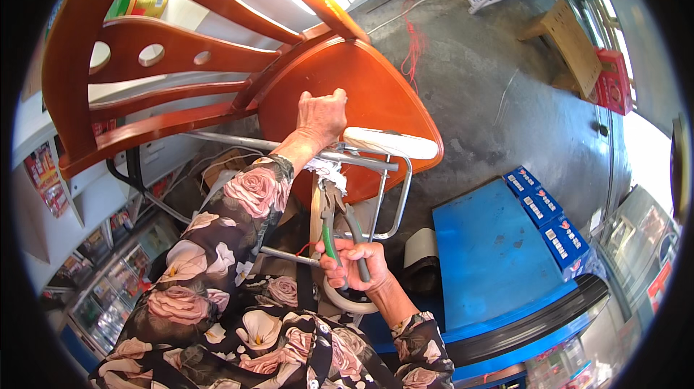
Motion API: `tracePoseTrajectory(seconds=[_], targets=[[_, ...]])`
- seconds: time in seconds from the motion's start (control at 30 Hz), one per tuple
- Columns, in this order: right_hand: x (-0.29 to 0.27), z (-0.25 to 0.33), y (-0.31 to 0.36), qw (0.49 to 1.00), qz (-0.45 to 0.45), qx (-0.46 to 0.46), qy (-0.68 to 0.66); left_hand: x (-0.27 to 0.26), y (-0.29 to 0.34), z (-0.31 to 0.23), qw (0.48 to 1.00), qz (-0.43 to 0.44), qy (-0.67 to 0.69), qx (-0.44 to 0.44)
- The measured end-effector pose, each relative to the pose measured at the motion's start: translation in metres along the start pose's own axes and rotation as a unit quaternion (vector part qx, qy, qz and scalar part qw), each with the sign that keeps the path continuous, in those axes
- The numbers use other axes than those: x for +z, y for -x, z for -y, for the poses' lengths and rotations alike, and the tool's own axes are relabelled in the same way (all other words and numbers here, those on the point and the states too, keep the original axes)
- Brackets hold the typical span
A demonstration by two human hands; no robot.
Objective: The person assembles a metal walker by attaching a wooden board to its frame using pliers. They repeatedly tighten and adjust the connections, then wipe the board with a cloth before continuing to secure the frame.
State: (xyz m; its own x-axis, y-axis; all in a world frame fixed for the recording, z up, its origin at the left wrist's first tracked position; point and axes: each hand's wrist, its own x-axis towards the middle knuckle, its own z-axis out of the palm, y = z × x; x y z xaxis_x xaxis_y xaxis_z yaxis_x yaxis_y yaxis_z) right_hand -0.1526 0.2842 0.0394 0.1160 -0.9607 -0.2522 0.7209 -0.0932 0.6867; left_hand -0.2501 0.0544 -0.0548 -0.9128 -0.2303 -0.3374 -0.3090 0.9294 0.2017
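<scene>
My left hand (322,116) is closed in a fist over the seat of an orange-brown wooden chair (390,103). Its fingers curl away from view, so anything in them is hidden. Beneath that wrist runs a metal tube frame (376,163) with a white pad (390,142). Pliers (334,224) with green and grey handles are gripped in my right hand (358,264), the handles spread apart. Their jaws point up at crumpled white wrapping (329,172) around the frame below my left forearm. Whether the jaws bite on it, I cannot tell.
At right stands a blue table (491,244) with several blue boxes (546,215) along its edge. Shelves with packaged goods (108,295) line the left. Farther off are a wooden stool (567,42), a red box (613,82) and red string (413,49) on the concrete floor.
</scene>
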Motion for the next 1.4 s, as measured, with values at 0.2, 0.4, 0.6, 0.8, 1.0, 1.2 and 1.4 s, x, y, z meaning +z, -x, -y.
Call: tracePoseTrajectory(seconds=[0.2, 0.4, 0.6, 0.8, 1.0, 1.2, 1.4], targets=[[-0.005, -0.011, -0.016, 0.997, -0.017, -0.041, 0.059, -0.010, -0.003, 0.005, 0.999, 0.020, -0.044, 0.008], [-0.007, -0.018, -0.028, 0.992, -0.064, -0.069, 0.084, -0.005, -0.006, 0.018, 0.998, 0.031, -0.046, -0.019], [0.001, -0.011, -0.024, 0.990, -0.086, -0.052, 0.104, -0.004, -0.007, 0.028, 0.998, -0.006, 0.021, 0.065], [0.006, 0.000, -0.021, 0.982, -0.110, -0.023, 0.149, -0.006, -0.007, 0.038, 0.987, -0.031, -0.005, 0.156], [0.005, -0.002, -0.022, 0.977, -0.114, -0.039, 0.175, -0.006, -0.011, 0.044, 0.983, -0.017, -0.014, 0.182], [0.006, -0.013, -0.029, 0.973, -0.137, -0.054, 0.176, -0.004, -0.012, 0.044, 0.975, -0.044, -0.020, 0.219], [0.005, -0.012, -0.028, 0.974, -0.140, -0.064, 0.168, 0.000, -0.018, 0.047, 0.982, 0.002, -0.011, 0.190]])
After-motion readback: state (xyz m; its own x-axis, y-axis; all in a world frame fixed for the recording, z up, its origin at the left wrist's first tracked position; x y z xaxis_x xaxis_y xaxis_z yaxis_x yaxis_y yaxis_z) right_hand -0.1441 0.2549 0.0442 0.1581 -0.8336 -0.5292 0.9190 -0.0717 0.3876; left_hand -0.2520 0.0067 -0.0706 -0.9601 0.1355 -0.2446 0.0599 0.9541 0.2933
